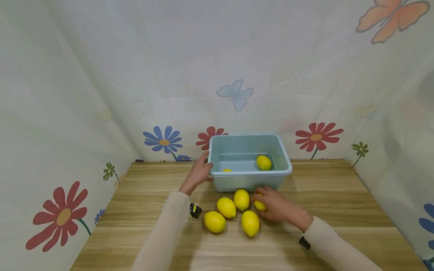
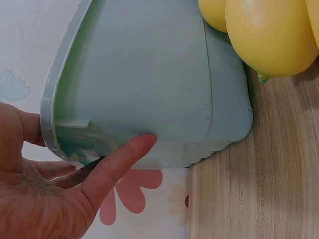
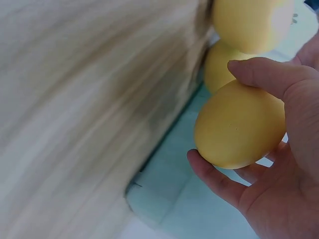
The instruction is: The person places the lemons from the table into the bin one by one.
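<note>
A light blue plastic bin point(image 1: 249, 182) stands at the back of the wooden table. My left hand point(image 1: 199, 171) grips its left end. In the left wrist view, the thumb point(image 2: 122, 162) lies along the bin's wall and the other fingers reach round under the rim. Close to the bin's front, my right hand point(image 1: 279, 205) holds a yellow lemon point(image 3: 239, 124), thumb on one side and curled fingers on the other. Inside the bin lie a lemon point(image 1: 263, 163) at the right and another point(image 1: 227, 170), mostly hidden behind the front rim.
Several loose lemons point(image 1: 226, 207) lie on the table point(image 1: 325, 195) in front of the bin, between my forearms; one lemon point(image 1: 242, 199) is right by the bin's front wall. A white curtain point(image 1: 183, 75) printed with flowers and butterflies surrounds the table at the back and sides.
</note>
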Tool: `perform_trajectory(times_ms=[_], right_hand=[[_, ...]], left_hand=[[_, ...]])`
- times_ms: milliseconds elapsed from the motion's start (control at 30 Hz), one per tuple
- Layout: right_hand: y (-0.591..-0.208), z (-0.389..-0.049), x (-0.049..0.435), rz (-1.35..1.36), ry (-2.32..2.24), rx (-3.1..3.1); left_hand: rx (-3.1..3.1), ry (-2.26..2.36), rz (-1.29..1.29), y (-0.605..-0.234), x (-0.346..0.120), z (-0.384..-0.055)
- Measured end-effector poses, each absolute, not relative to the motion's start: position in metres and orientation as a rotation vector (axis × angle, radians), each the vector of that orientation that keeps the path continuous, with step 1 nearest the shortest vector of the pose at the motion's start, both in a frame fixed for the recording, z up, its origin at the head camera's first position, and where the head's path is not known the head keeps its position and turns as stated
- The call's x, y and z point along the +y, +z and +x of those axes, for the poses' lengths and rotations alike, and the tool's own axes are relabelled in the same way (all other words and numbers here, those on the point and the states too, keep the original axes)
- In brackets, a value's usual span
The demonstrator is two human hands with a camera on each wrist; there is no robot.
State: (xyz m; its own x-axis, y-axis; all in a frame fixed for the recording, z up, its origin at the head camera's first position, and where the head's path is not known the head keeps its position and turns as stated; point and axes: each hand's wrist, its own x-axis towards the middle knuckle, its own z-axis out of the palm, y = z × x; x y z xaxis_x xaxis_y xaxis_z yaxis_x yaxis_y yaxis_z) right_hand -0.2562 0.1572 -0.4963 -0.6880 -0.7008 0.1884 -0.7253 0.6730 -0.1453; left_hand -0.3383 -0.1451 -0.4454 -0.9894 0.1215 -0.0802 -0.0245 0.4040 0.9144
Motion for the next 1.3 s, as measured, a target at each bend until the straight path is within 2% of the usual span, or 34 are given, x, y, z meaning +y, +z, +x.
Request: perform_trajectory(times_ms=[833, 1300], right_hand=[[-0.440, -0.234, 0.152, 1.241, 0.313, -2.592], [-0.414, -0.244, 0.157, 1.204, 0.335, -2.511]], left_hand=[[2.517, 1.636, 0.071, -0.444, -0.144, -0.338], [2.510, 1.634, 0.088, -0.443, -0.145, -0.338]])
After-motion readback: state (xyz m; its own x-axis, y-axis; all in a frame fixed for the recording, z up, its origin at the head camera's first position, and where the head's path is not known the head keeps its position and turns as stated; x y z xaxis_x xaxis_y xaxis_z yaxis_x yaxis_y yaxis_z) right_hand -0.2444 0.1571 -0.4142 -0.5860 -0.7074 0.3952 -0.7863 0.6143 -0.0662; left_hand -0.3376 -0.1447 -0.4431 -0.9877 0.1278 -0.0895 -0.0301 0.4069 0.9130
